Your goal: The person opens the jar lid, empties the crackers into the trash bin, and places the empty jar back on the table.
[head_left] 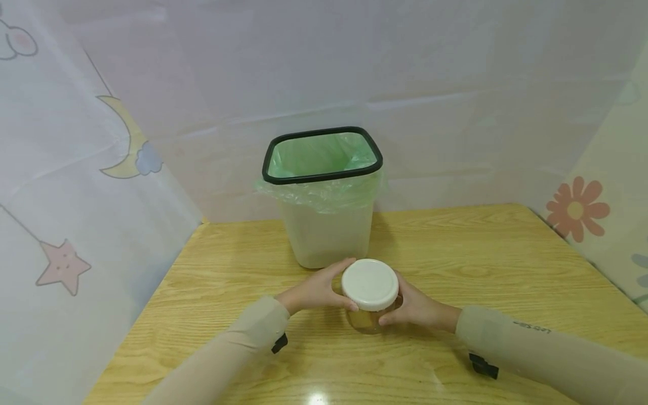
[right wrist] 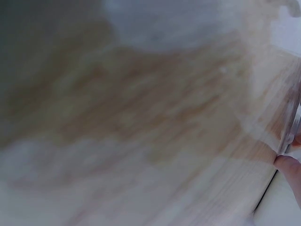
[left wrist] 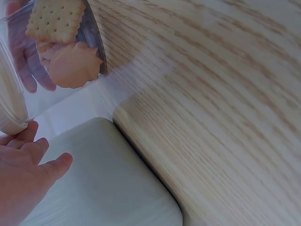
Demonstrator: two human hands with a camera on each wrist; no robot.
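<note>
A clear jar (head_left: 363,320) with a white round lid (head_left: 370,284) is between both hands near the middle of the wooden table. My left hand (head_left: 321,289) grips the lid's left edge with thumb and fingers spread around it. On the other side, my right hand (head_left: 417,306) holds the jar's clear body below the lid. Through the wall, the left wrist view shows a square biscuit (left wrist: 55,20) and round, scalloped biscuits (left wrist: 75,66) inside. In the right wrist view, only a fingertip (right wrist: 288,165) and the jar's edge show. Whether the jar's base touches the table is unclear.
Just behind the jar stands a pale waste bin (head_left: 329,236) with a black rim (head_left: 324,179) and a green plastic liner (head_left: 324,194). The wooden table (head_left: 202,315) ends at a hanging printed cloth (head_left: 455,112) behind and at the sides.
</note>
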